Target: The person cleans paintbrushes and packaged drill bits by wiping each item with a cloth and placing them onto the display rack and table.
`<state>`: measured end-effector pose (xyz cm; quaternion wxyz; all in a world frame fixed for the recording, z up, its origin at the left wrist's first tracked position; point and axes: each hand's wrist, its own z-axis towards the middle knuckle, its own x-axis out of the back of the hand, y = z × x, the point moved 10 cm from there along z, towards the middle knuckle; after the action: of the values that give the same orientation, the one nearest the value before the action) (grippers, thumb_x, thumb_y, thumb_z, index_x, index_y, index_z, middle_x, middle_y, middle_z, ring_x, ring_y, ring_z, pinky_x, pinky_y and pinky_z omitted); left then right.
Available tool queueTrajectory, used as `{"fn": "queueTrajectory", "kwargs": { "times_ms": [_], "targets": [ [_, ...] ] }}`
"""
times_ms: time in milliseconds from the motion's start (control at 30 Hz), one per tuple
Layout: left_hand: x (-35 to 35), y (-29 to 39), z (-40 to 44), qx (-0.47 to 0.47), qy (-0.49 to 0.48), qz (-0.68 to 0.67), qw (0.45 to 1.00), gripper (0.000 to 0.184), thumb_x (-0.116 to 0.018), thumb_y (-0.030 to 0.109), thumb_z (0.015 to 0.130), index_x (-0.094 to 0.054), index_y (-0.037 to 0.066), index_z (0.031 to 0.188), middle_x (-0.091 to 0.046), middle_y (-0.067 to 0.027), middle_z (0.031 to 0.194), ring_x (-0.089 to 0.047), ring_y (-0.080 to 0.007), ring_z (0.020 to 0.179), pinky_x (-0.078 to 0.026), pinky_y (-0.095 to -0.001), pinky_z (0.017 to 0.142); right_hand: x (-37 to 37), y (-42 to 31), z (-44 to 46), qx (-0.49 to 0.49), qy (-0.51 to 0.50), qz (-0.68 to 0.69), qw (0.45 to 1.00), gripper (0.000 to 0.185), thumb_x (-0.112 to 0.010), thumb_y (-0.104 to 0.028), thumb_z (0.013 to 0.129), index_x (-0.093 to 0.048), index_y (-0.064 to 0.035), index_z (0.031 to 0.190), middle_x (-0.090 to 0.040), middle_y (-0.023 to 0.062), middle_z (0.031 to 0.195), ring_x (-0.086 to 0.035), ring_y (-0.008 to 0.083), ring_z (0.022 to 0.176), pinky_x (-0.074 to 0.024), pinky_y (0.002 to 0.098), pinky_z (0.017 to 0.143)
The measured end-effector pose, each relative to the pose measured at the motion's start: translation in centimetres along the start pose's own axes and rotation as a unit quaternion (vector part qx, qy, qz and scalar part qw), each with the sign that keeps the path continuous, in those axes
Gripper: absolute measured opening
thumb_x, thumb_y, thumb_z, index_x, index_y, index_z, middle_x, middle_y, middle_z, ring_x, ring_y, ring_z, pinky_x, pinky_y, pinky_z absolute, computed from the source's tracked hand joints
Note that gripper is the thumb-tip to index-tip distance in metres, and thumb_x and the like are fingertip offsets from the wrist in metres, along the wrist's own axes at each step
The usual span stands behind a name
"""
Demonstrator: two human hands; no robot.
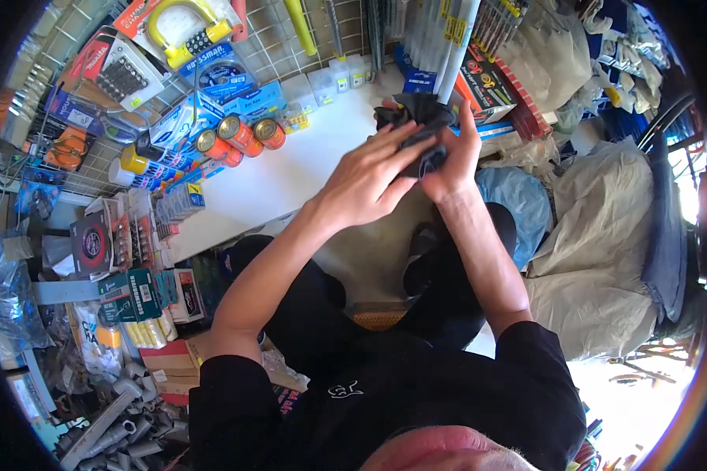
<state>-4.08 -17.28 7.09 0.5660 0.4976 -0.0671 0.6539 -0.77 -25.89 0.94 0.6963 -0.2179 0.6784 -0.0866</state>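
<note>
A crumpled black cloth [416, 118] is between my two hands, above the right end of the white tabletop [291, 177]. My left hand [373, 169] lies over the cloth's near side, its fingers stretched across it and pressing on it. My right hand [457, 157] is upright at the cloth's right side, with the cloth against its palm and the thumb and fingers partly hidden. Orange-red cans [242, 137] stand on the tabletop to the left of the cloth.
Packaged tools [126, 74] hang on a wire grid at the back left. Small clear boxes [322, 85] line the table's back edge. Covered goods [597, 235] stand at the right. Grey pipe fittings [122, 424] lie at the lower left.
</note>
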Motion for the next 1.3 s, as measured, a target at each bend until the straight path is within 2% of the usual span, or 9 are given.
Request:
{"fn": "queueTrajectory", "kwargs": {
  "times_ms": [333,467,567,667,767,1033,1133,1200,1300],
  "targets": [
    [0.1,-0.6,0.1,0.017,0.052,-0.014,0.998,0.041,-0.055,0.018,0.104,-0.056,0.002,0.142,-0.053,-0.0289,0.148,-0.048,-0.0439,0.141,-0.043,-0.0457,0.114,0.8,0.2,0.2,0.056,0.063,-0.02,0.996,0.087,-0.042,-0.079,0.096,-0.059,-0.0037,0.135,-0.067,0.0162,0.129,-0.062,0.0328,0.121,-0.0453,0.0509,0.109],
    [-1.7,-1.8,-0.6,0.177,-0.117,-0.154,0.965,0.032,-0.058,0.023,0.104,-0.065,-0.003,0.121,-0.074,-0.0205,0.099,-0.073,-0.0302,0.09,-0.054,-0.0412,0.081,3.3,-2.9,1.1,0.083,0.167,-0.181,0.966,0.052,-0.038,-0.035,0.109,-0.046,0.005,0.142,-0.061,0.022,0.139,-0.061,0.0396,0.128,-0.0532,0.0546,0.106],
    [0.0,-2.1,-1.4,0.099,-0.11,-0.258,0.955,0.03,-0.059,0.025,0.102,-0.067,-0.004,0.102,-0.06,-0.0041,0.074,-0.051,-0.009,0.074,-0.047,-0.0317,0.069,1.6,-4.1,1.4,0.121,0.095,-0.205,0.967,0.033,-0.033,-0.013,0.11,-0.048,0.0053,0.133,-0.062,0.0246,0.134,-0.065,0.0391,0.124,-0.0582,0.0552,0.1],
    [4.0,-5.1,-1.7,0.161,-0.066,-0.253,0.952,0.029,-0.062,0.027,0.099,-0.067,-0.001,0.092,-0.059,-0.0018,0.071,-0.052,-0.0096,0.071,-0.046,-0.0323,0.067,3.3,-2.2,1.9,0.094,0.088,-0.332,0.934,0.026,-0.045,-0.015,0.109,-0.053,0.0038,0.126,-0.072,0.0207,0.116,-0.073,0.0353,0.105,-0.0624,0.0462,0.089],
    [6.9,-7.7,-2.1,0.135,0.012,-0.242,0.961,0.026,-0.069,0.026,0.094,-0.063,0.001,0.102,-0.066,-0.004,0.083,-0.06,-0.0101,0.08,-0.05,-0.0307,0.075,5.9,2.0,4.3,0.039,0.131,-0.553,0.822,0.018,-0.066,-0.013,0.1,-0.072,0.0019,0.108,-0.074,0.007,0.092,-0.067,0.0149,0.077,-0.0546,0.0323,0.068],
    [9.1,-11.4,-5.0,0.196,0.123,-0.051,0.972,0.046,-0.082,0.024,0.083,-0.058,0.005,0.117,-0.071,-0.0185,0.099,-0.073,-0.0301,0.094,-0.056,-0.041,0.084,7.9,5.6,12.3,0.062,0.069,-0.848,0.521,0.035,-0.08,-0.028,0.082,-0.077,-0.006,0.109,-0.076,0.0221,0.097,-0.075,0.0366,0.093,-0.0596,0.0432,0.087],
    [9.8,-12.7,-5.9,0.213,0.124,-0.031,0.969,0.042,-0.081,0.023,0.083,-0.062,0.003,0.115,-0.072,-0.0199,0.098,-0.073,-0.0327,0.094,-0.056,-0.0419,0.084,1.5,-1.9,8.5,0.306,0.144,-0.706,0.622,0.021,-0.067,-0.015,0.091,-0.075,-0.0016,0.105,-0.076,0.0219,0.092,-0.076,0.0344,0.087,-0.0593,0.0409,0.079],
    [10.2,-12.8,-6.5,0.226,0.101,0.002,0.969,0.037,-0.077,0.025,0.084,-0.065,0.003,0.111,-0.072,-0.022,0.099,-0.07,-0.0406,0.094,-0.055,-0.0456,0.083,-6.1,-4.1,2.9,0.374,0.128,-0.551,0.735,0.014,-0.059,-0.006,0.099,-0.07,0.0015,0.104,-0.072,0.0073,0.079,-0.067,0.0113,0.07,-0.0531,0.0269,0.065],
    [10.1,-12.8,-6.3,0.224,0.094,0.03,0.969,0.032,-0.074,0.028,0.085,-0.065,0.002,0.101,-0.071,-0.0219,0.093,-0.069,-0.041,0.09,-0.053,-0.0473,0.079,-21.2,-3.4,-2.0,0.452,0.008,-0.531,0.717,0.01,-0.061,-0.005,0.102,-0.068,0.0015,0.105,-0.063,-0.003,0.079,-0.055,0.0017,0.071,-0.0447,0.0198,0.063]
  ]
}}
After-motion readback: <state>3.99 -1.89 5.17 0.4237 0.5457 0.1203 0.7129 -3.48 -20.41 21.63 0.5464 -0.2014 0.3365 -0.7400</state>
